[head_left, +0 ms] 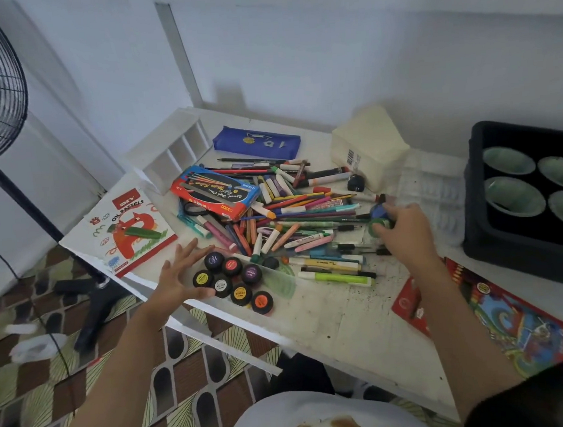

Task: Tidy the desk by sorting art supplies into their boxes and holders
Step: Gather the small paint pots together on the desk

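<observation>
Now small blue-lidded round paint pot (378,212) at right edge of loose crayon-and-marker heap (294,219), right hand (404,229) curled round it (second green pot (376,228) alongside, seemingly). Lift straight up, clear of heap; set beside black poster-paint pots (233,280), where left hand (177,274) hovers splayed, empty, over white worktop (330,313).

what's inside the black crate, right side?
Four pale green bowls sit inside the black crate. The crate runs past the frame's right edge; anything beyond is unseen.

Left grip (178,277) spread beside paint pots (233,281), right grip (404,231) holding green pot (375,229)
</observation>
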A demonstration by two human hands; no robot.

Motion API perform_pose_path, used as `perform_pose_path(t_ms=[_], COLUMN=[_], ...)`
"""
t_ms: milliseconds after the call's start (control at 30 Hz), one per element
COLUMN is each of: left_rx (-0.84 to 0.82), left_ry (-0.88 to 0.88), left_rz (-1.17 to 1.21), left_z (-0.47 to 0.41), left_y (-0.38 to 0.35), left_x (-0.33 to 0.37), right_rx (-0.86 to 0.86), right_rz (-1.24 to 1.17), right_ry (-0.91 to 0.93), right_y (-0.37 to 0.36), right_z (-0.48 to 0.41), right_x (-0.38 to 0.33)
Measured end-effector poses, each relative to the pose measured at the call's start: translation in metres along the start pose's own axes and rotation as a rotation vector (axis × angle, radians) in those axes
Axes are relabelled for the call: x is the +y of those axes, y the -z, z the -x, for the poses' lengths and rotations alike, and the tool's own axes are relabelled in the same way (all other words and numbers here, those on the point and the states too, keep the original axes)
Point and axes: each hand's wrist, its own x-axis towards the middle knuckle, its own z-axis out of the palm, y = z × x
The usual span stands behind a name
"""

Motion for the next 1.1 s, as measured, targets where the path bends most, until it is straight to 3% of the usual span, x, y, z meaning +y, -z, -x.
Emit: perform_pose_path(t_ms=[233,833,1000,1100], left_rx=[0.003,0.012,0.002,0.002], left_ry=[0.000,-0.006,0.004,0.008], left_rz=[-0.005,-0.005,-0.020,-0.020], left_z=[0.001,0.001,0.002,0.002], left_y=[-0.001,0.000,-0.001,0.000], left_x=[0.001,0.000,0.002,0.001], right_rx=[0.058,0.282,0.215,0.030], right_rz=[-0.101,-0.100,-0.170,-0.237], right_ry=[-0.125,0.093,0.160,0.202], right_y=[0.007,0.003,-0.003,-0.009], right_z=[-0.010,0.027,0.032,0.036], right_x=[0.013,-0.004,-0.009,-0.013])
